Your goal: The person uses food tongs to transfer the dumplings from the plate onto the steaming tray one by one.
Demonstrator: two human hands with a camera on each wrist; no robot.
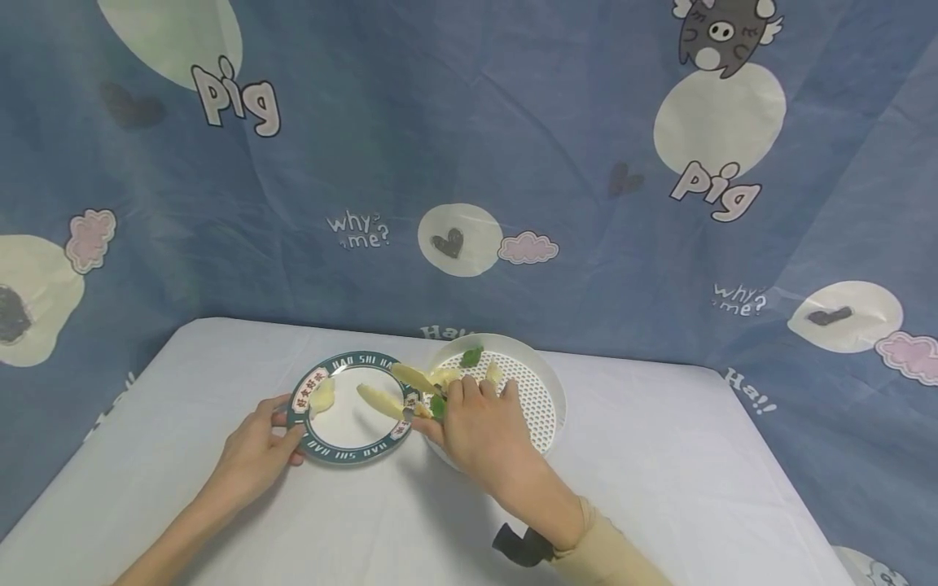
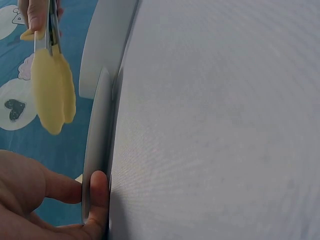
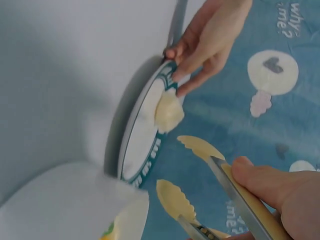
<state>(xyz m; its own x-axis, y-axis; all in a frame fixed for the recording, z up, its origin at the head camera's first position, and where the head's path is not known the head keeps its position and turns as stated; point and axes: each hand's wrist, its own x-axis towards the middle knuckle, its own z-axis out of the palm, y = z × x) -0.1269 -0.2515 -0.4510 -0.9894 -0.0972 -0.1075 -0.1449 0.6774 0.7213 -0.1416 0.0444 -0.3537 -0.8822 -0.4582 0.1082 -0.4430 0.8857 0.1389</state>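
My left hand (image 1: 256, 448) grips the left rim of a round white plate (image 1: 352, 431) with a green lettered border, thumb on top and fingers below. On the plate's left side lies a pale yellow lump (image 1: 322, 396), its kind unclear. My right hand (image 1: 487, 431) holds a pair of tongs (image 3: 235, 195) with yellow scalloped tips. Those tips are spread apart, with nothing between them, above the plate's right part. Beneath the right hand stands a round white perforated tray (image 1: 538, 407), partly hidden by it. Green leaf-like pieces (image 1: 471, 356) and yellowish pieces (image 1: 493, 373) lie in the tray.
A white cloth covers the table (image 1: 659, 480). Behind it hangs a blue printed curtain (image 1: 572, 163). Plate and tray sit side by side near the table's back edge. A black strap (image 1: 522, 545) hangs at the right wrist.
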